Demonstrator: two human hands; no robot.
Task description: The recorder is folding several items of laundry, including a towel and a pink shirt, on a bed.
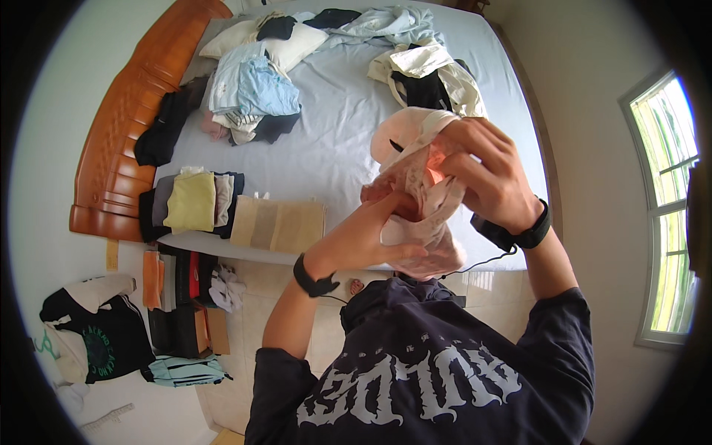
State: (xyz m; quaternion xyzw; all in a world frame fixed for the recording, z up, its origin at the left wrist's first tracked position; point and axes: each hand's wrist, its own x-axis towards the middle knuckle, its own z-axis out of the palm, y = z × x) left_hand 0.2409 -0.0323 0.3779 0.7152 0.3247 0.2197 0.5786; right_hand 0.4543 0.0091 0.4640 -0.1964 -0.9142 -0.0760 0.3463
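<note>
A pale pink cloth garment (409, 161) is bunched up in the air above the near edge of the bed. My left hand (384, 228) reaches into its folds from below, the fingers partly hidden by the cloth and the thumb lying over its lower part. On the upper right, my right hand (484, 167) pinches the garment's edge with bent fingers. Black straps circle both wrists, and a dark device with a thin cable sits at the right one.
Folded clothes (192, 200) and a folded beige cloth (278, 222) lie on the bed's near left. Loose clothes piles (253, 89) (431, 78) lie farther back. A wooden headboard (128, 128) bounds the left. Open boxes (172, 331) and a light-blue bag (189, 371) stand on the floor.
</note>
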